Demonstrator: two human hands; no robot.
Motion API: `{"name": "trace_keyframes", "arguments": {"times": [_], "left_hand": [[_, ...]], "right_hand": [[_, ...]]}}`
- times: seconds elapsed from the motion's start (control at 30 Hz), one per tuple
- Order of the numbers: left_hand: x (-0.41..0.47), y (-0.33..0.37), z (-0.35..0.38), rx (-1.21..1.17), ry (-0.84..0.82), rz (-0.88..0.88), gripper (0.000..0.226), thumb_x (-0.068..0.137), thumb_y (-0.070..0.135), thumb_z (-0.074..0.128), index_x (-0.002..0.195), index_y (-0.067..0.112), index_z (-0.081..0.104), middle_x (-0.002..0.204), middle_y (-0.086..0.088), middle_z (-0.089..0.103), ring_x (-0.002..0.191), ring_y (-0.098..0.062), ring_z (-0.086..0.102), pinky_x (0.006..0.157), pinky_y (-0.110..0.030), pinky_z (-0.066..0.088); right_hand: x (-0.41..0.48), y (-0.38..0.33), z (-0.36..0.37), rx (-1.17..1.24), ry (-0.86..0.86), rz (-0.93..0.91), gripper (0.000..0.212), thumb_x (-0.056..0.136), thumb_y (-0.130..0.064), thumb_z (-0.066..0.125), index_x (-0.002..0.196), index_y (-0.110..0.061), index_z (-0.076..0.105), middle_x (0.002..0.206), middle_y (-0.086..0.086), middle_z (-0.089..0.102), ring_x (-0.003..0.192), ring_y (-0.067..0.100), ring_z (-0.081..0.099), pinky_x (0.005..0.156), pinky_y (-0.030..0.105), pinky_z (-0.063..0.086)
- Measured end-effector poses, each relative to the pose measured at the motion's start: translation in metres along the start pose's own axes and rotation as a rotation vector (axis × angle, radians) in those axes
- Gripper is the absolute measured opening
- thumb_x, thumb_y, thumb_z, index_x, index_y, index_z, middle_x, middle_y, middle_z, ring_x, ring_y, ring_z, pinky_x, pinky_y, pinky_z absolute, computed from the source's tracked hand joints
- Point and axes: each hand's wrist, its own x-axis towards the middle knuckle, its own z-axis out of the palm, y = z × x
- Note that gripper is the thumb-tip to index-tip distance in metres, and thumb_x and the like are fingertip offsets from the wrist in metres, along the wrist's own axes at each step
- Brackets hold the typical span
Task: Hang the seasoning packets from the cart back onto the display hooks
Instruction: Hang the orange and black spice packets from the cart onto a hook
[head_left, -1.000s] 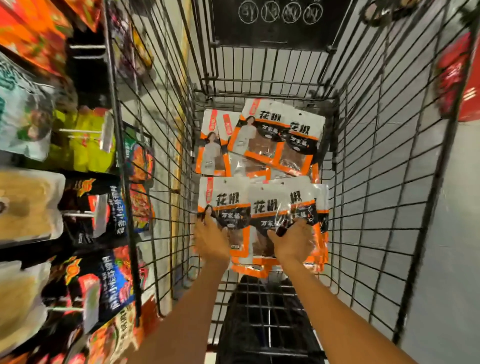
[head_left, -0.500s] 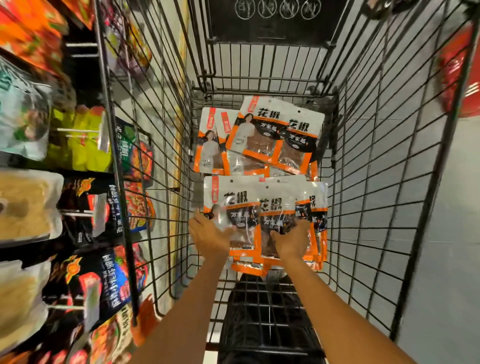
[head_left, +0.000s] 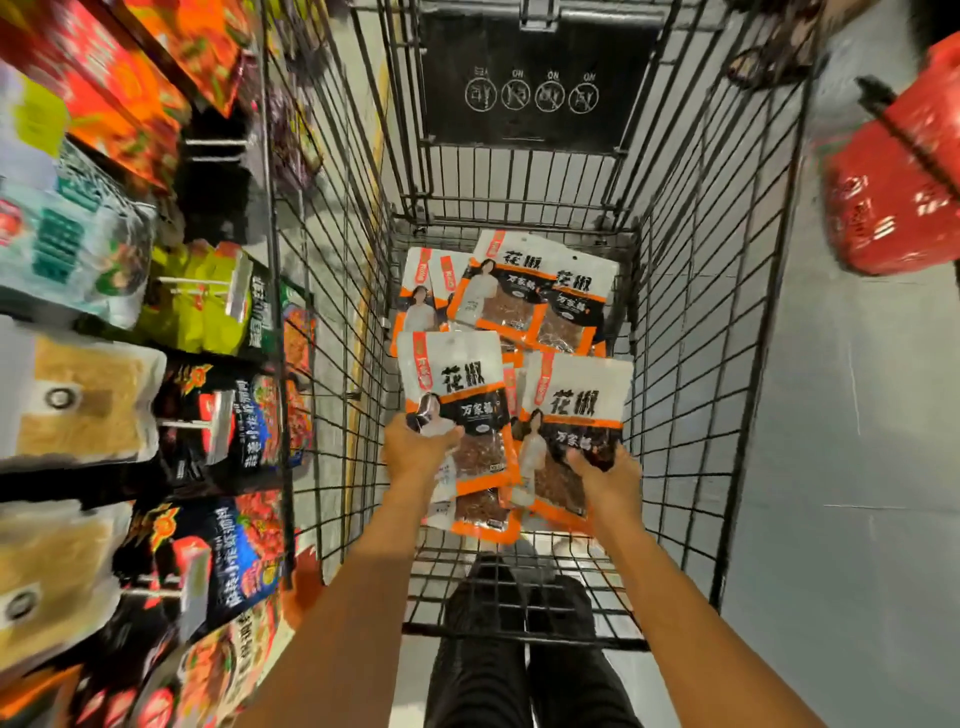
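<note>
Over the cart, left grip clasps left packet low down; right grip clasps right packet.

worn: black trousers, a bit creased tbh | left hand + right hand: left bare, forearms too

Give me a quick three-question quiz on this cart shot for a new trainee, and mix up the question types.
1. True or false: the left hand grips the left packet and the right hand grips the right packet.
2. Where are the display hooks? A. on the person's left. B. on the person's right. C. overhead.
3. Fill in: the loose packets lie at the ___ end of the cart.
Key: 1 true; 2 A; 3 far.
</note>
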Motion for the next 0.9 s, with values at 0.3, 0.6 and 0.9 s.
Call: {"name": "trace_keyframes", "arguments": {"times": [0.3, 0.6, 0.9], "left_hand": [[-0.096, 0.055, -0.070, -0.209, 0.050, 0.283, 0.038, 0.074, 0.031, 0.078, 0.105, 0.020, 0.059, 0.091, 0.011, 0.060, 0.073, 0.002, 0.059, 0.056, -0.013, 0.050], [-0.261, 0.052, -0.180, -0.386, 0.464, 0.514, 0.023, 0.075, 0.020, 0.079, 0.085, 0.011, 0.061, 0.069, 0.001, 0.057, 0.052, 0.001, 0.051, 0.050, -0.019, 0.044], [-0.445, -0.027, -0.290, -0.376, 0.916, 0.520, 0.040, 0.074, 0.032, 0.078, 0.063, 0.020, 0.042, 0.061, 0.008, 0.043, 0.055, -0.002, 0.041, 0.048, -0.013, 0.034]], "right_hand": [[-0.059, -0.072, -0.052, 0.030, -0.139, -0.328, 0.022, 0.080, -0.024, 0.076, 0.063, -0.024, 0.060, 0.047, -0.016, 0.061, 0.044, -0.005, 0.057, 0.040, 0.008, 0.041], [-0.157, -0.143, -0.100, -0.098, -0.506, -0.760, 0.008, 0.075, -0.041, 0.077, 0.076, -0.037, 0.070, 0.076, -0.005, 0.073, 0.074, 0.011, 0.069, 0.070, 0.035, 0.054], [-0.324, -0.157, -0.108, -0.079, -0.987, -0.945, 0.024, 0.079, -0.028, 0.074, 0.064, -0.026, 0.057, 0.046, -0.018, 0.057, 0.043, -0.006, 0.051, 0.042, 0.008, 0.036]]}}
